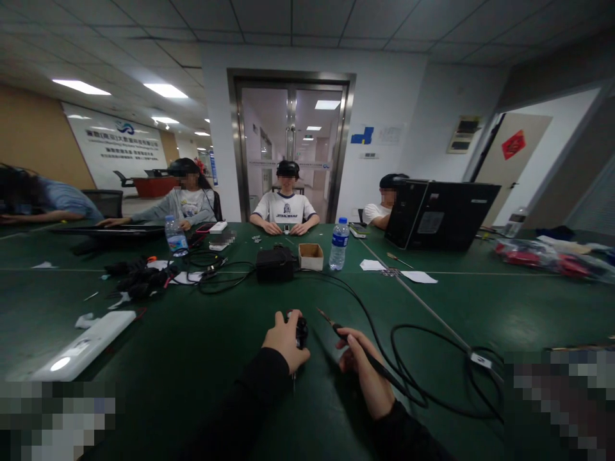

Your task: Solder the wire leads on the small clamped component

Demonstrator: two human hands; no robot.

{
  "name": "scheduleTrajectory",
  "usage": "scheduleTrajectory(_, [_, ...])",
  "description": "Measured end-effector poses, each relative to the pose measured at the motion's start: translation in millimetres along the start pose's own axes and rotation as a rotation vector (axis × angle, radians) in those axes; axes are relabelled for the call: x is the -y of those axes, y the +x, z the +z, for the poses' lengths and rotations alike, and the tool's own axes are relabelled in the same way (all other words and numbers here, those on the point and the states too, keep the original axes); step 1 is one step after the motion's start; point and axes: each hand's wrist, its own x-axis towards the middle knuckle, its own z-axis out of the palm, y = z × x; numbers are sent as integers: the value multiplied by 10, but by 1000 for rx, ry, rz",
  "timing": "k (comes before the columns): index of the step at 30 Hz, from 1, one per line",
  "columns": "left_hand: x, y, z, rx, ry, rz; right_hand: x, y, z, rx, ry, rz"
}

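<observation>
My left hand [286, 340] is closed around a small black object [301, 331] that rests on the green table [192, 358]. My right hand [368, 371] grips a soldering iron [336, 328] like a pen, its thin tip pointing up and left toward the black object, a little apart from it. The iron's black cable [423, 384] loops away to the right and back to a black box [275, 264] further up the table. Both of my sleeves are black.
Across the table sit several people; one faces me with both hands on the table. A cardboard box [311, 256], two water bottles [339, 244], a tangle of black cables [144, 278], a white device [81, 346] at left and an open laptop [439, 214] at right lie around.
</observation>
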Motion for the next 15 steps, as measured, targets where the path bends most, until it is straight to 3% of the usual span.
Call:
scheduleTrajectory(5, [81, 40, -50, 71, -26, 7, 16, -3, 7, -8, -17, -3])
scheduleTrajectory(8, [259, 246, -121, 88, -126, -28, 17, -2, 13, -10, -29, -14])
scheduleTrajectory(11, [440, 526, -139, 18, -169, -112, -2, 2, 17, 15, -71, -50])
scheduleTrajectory(15, [597, 781, -27, 22, -213, -30, -45, 2, 20, 42, -132, -89])
